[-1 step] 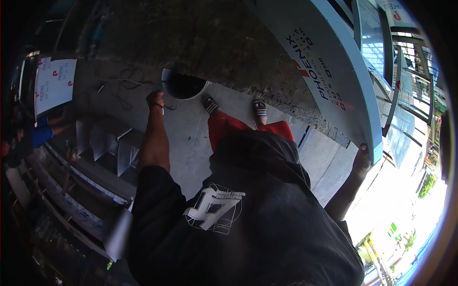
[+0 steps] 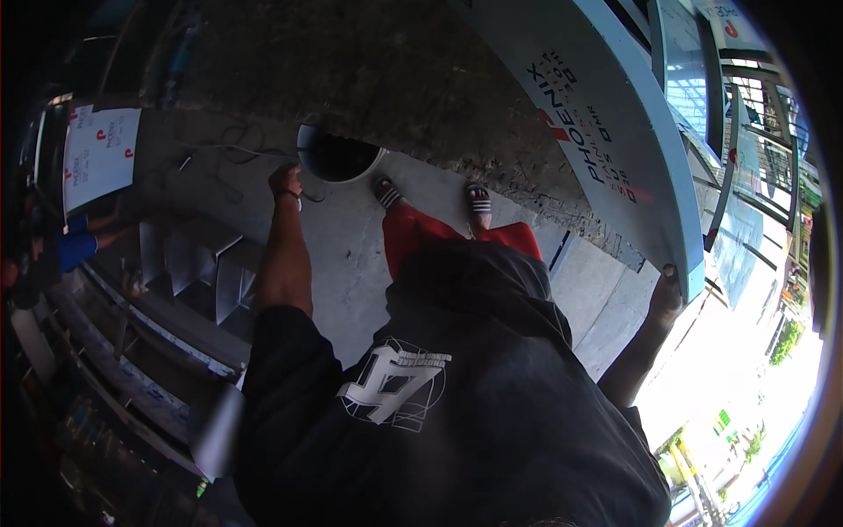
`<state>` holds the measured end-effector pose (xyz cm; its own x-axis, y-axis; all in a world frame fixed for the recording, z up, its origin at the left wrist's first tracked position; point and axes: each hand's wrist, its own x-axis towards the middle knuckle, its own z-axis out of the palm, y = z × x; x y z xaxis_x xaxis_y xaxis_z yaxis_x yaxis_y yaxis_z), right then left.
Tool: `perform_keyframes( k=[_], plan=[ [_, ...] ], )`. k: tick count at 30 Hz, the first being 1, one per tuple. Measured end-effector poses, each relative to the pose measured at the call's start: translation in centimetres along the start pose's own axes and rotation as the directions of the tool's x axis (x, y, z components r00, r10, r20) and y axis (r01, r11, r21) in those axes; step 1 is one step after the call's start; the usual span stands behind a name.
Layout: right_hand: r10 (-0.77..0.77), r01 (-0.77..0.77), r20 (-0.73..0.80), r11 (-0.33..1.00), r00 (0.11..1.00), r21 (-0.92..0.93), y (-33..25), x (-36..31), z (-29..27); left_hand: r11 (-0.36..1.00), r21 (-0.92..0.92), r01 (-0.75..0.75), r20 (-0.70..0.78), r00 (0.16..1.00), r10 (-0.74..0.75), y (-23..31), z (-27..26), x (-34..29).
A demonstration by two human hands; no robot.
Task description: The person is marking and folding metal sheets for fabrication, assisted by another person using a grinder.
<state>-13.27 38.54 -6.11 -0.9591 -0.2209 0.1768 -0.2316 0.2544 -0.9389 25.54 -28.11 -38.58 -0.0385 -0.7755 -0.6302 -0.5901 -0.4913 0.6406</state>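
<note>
A long grey-blue metal panel [image 2: 615, 132], with printed film on its face, lies on a rough dark worktable [image 2: 351, 66] and reaches its right edge. My right hand [image 2: 667, 299] grips the panel's near right end, thumb on top. Off to the left, my left hand [image 2: 285, 182] hangs above the floor with its fingers curled. What those fingers hold, if anything, is hidden; a thin dark curved line shows beside them. Close to that hand stands a round open container [image 2: 381, 162] with a dark inside, partly under the table edge.
A cable [image 2: 237, 151] lies looped on the concrete floor [image 2: 347, 237]. Bent metal sheets [image 2: 198, 263] and a rack [image 2: 132, 338] stand at the left. Another person's blue clothing [image 2: 77, 246] shows at far left. Metal frames [image 2: 760, 158] stand at the right.
</note>
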Motion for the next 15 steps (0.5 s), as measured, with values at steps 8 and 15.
perform_keyframes(
  k=[8,15],
  plan=[
    [-0.038,0.038,0.009,0.998,0.999,-0.044,-1.1,-0.3,0.9,0.953,-0.262,0.151,0.041,0.988,-0.146,2.0,0.5,-1.5],
    [-0.108,0.108,0.003,0.992,0.994,-0.070,-3.1,-0.3,2.6,0.897,-0.436,0.074,0.008,0.997,-0.078,2.4,1.4,-1.8]
  ],
)
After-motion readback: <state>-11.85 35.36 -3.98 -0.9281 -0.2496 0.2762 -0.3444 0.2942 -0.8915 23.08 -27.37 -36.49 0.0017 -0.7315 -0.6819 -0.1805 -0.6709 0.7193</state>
